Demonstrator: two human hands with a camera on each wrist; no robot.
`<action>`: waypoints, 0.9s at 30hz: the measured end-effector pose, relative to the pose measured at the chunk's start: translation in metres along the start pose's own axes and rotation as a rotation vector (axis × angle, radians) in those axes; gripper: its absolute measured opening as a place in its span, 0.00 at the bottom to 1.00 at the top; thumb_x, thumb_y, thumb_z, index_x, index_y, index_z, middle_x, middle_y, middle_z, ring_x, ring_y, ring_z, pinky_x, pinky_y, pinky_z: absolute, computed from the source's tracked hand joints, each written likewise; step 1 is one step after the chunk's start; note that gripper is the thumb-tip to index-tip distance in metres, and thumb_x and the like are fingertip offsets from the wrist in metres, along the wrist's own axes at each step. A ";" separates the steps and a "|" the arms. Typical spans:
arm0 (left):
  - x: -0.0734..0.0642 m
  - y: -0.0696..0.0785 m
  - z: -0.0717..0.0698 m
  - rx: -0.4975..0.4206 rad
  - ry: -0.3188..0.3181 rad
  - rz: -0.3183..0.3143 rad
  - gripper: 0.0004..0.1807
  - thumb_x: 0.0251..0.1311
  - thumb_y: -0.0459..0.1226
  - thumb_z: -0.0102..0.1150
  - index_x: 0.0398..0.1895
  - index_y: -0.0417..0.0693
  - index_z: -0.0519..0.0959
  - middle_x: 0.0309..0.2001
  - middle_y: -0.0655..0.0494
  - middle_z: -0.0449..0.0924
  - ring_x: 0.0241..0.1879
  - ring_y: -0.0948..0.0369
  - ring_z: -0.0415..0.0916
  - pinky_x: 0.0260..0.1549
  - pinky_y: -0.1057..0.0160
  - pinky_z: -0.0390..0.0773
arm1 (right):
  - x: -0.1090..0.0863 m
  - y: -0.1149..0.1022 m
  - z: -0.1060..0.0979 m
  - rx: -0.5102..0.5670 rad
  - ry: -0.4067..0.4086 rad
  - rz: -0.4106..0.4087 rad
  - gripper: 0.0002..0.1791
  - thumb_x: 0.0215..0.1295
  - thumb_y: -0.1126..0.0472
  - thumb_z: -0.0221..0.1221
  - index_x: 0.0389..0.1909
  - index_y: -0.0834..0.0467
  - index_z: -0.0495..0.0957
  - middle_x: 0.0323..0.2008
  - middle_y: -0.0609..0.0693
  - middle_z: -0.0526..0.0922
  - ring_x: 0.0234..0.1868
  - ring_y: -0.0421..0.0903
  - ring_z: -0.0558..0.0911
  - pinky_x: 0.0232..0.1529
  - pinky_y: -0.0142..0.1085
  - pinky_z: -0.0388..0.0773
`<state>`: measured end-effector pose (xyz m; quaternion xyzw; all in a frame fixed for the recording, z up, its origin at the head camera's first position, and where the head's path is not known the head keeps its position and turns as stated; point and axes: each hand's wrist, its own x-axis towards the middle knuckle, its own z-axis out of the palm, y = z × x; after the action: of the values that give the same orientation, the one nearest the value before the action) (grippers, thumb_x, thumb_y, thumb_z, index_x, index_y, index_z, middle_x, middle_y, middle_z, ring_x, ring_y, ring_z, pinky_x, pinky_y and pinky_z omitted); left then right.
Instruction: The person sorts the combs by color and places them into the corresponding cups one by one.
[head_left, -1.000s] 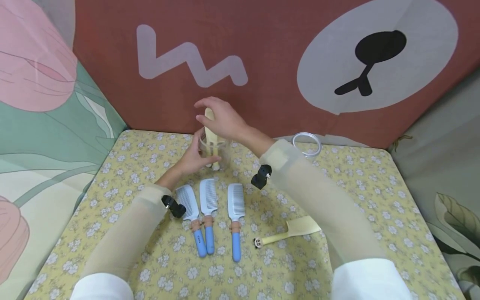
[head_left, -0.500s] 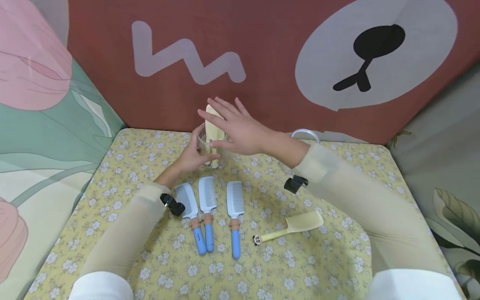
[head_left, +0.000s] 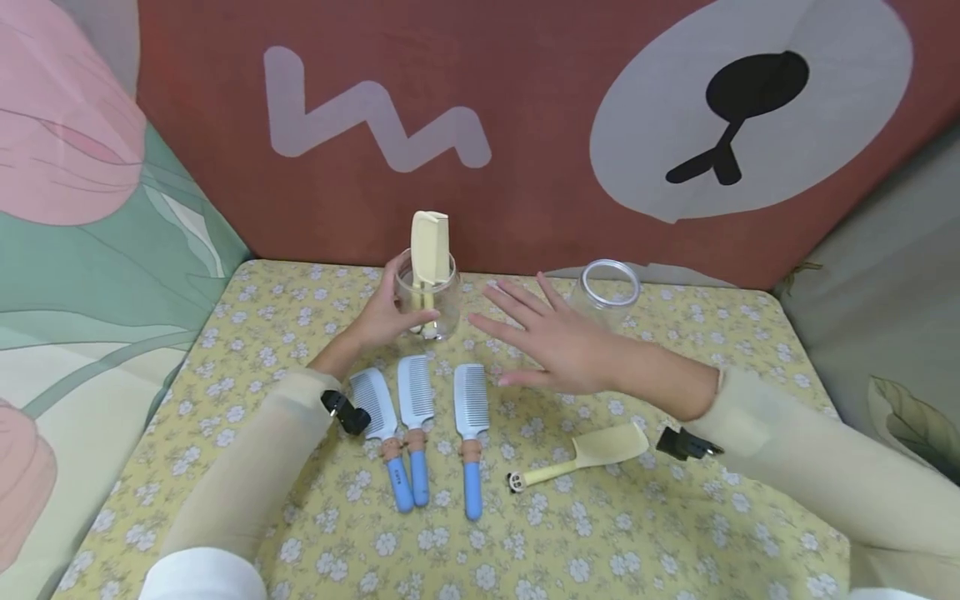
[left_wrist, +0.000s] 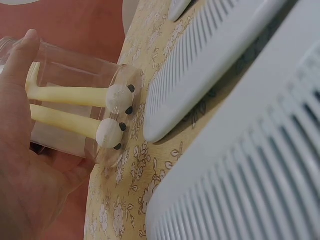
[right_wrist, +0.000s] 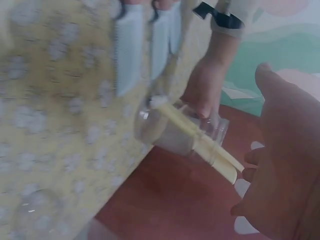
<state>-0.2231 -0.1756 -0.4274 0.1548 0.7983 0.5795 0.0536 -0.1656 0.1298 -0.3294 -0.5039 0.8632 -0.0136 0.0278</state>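
My left hand [head_left: 378, 317] grips a clear jar [head_left: 447, 314] from its left side, thumb across the front. Two pale yellow combs [head_left: 430, 246] stand in this jar with their heads above the rim; in the left wrist view, their panda-tipped handles [left_wrist: 75, 96] point to its bottom. My right hand [head_left: 566, 346] is spread over the table right of the jar and holds nothing. Nearest below it lies another yellow comb [head_left: 609, 445], its panda end to the left. Three blue combs [head_left: 471, 400] lie in front of the held jar, handles toward me.
A second clear jar [head_left: 611, 315] stands at the back right, partly behind my right hand. The floral-covered table [head_left: 585, 542] ends at the brown printed backdrop [head_left: 525, 208]. Black wrist cameras [head_left: 686, 444] sit on both forearms.
My right hand has let go of the comb in the jar and moved right and toward me, fingers spread. The left hand has stayed on the jar.
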 end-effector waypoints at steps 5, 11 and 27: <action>-0.006 0.012 0.000 -0.009 0.001 -0.015 0.58 0.59 0.29 0.71 0.82 0.45 0.38 0.80 0.40 0.44 0.78 0.45 0.45 0.72 0.37 0.53 | -0.037 0.001 0.017 0.003 0.019 0.016 0.45 0.73 0.35 0.54 0.83 0.46 0.49 0.82 0.56 0.41 0.81 0.58 0.42 0.73 0.69 0.40; -0.004 0.010 0.000 -0.022 0.000 -0.024 0.57 0.60 0.30 0.70 0.81 0.44 0.38 0.80 0.42 0.44 0.79 0.45 0.43 0.73 0.38 0.52 | -0.074 0.000 0.042 0.066 0.016 0.040 0.47 0.71 0.33 0.54 0.82 0.47 0.48 0.82 0.56 0.40 0.81 0.57 0.40 0.73 0.68 0.35; -0.004 0.012 0.001 -0.020 -0.005 -0.029 0.58 0.60 0.30 0.70 0.82 0.45 0.37 0.80 0.42 0.42 0.79 0.45 0.43 0.73 0.38 0.51 | -0.148 -0.009 0.107 0.272 -0.004 0.253 0.49 0.68 0.40 0.63 0.82 0.53 0.51 0.81 0.59 0.47 0.79 0.63 0.50 0.78 0.52 0.36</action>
<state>-0.2169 -0.1728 -0.4172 0.1441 0.7945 0.5863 0.0656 -0.0783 0.2541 -0.4308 -0.3831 0.9098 -0.1256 0.0989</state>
